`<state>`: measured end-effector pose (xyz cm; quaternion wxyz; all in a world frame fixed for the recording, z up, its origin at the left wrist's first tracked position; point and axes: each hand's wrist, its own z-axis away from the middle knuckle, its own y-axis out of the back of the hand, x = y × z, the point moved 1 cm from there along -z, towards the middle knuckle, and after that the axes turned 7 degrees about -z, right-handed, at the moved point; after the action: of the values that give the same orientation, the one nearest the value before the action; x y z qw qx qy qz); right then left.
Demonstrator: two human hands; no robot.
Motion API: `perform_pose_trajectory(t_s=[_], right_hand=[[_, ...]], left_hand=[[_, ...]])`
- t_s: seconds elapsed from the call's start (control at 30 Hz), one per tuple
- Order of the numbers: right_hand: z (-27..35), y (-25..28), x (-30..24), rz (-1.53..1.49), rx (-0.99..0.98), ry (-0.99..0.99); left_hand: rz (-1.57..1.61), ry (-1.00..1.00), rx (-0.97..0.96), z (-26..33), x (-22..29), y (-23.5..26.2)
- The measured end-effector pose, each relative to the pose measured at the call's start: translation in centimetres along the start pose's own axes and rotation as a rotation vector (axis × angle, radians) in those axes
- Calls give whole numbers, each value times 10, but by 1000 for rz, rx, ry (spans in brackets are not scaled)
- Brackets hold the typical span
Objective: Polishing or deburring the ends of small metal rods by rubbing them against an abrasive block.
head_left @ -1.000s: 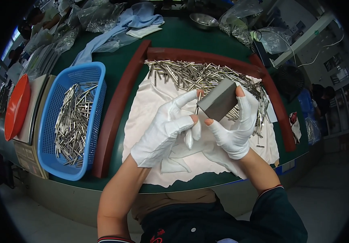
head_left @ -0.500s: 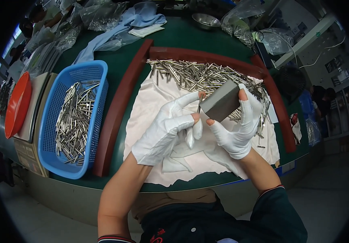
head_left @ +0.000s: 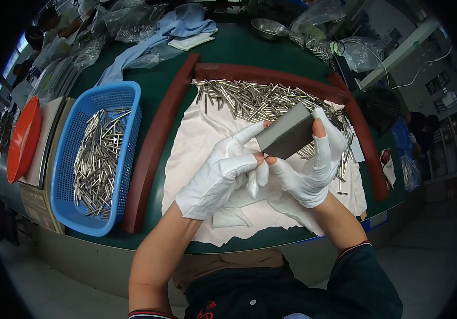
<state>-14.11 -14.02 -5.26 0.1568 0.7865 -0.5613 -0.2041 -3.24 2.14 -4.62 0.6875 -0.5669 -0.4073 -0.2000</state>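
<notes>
Red dish (head_left: 24, 139) is located at far left. Blue perforated basket (head_left: 93, 229) follows, containing loose metal rods (head_left: 98, 165). Next, a red-brown frame (head_left: 157, 143) borders a pale cloth (head_left: 196, 138); further rods are heaped along the cloth's far side. Left hand (head_left: 218, 173), white-gloved: thumb and forefinger tips are positioned at the left end of the grey block (head_left: 289, 130); whether they pinch anything cannot be determined. Right hand (head_left: 313, 173), likewise gloved, grips the block between thumb and fingers, above the cloth.

Grey block (head_left: 288, 134) — tilted, flat-faced
</notes>
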Motion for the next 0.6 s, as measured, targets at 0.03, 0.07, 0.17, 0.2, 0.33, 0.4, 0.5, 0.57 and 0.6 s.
perform_pose_trajectory(t_s=[0.03, 0.07, 0.17, 0.2, 0.33, 0.4, 0.5, 0.57, 0.6], right_hand=[[1, 1, 1, 3, -1, 9], [3, 2, 3, 2, 0, 10], [4, 2, 0, -13, -19, 0], [2, 3, 0, -10, -20, -2], [3, 1, 2, -6, 10, -2], [3, 3, 1, -38, -19, -7], [-1, 3, 1, -46, -8, 11], [-1, 3, 2, -9, -15, 15], [0, 3, 3, -17, -20, 10]], left_hand=[[3, -2, -30, 0, 0, 2], [3, -3, -30, -1, -1, 3], [56, 12, -48, -1, -5, 2], [37, 5, -6, -2, -6, -2], [59, -10, -36, 1, -3, 3], [19, 14, 44, -1, -2, -10], [-62, 11, 99, 0, -1, -8], [-98, -23, 76, 0, -1, -3], [-132, -24, 74, -1, -2, -2]])
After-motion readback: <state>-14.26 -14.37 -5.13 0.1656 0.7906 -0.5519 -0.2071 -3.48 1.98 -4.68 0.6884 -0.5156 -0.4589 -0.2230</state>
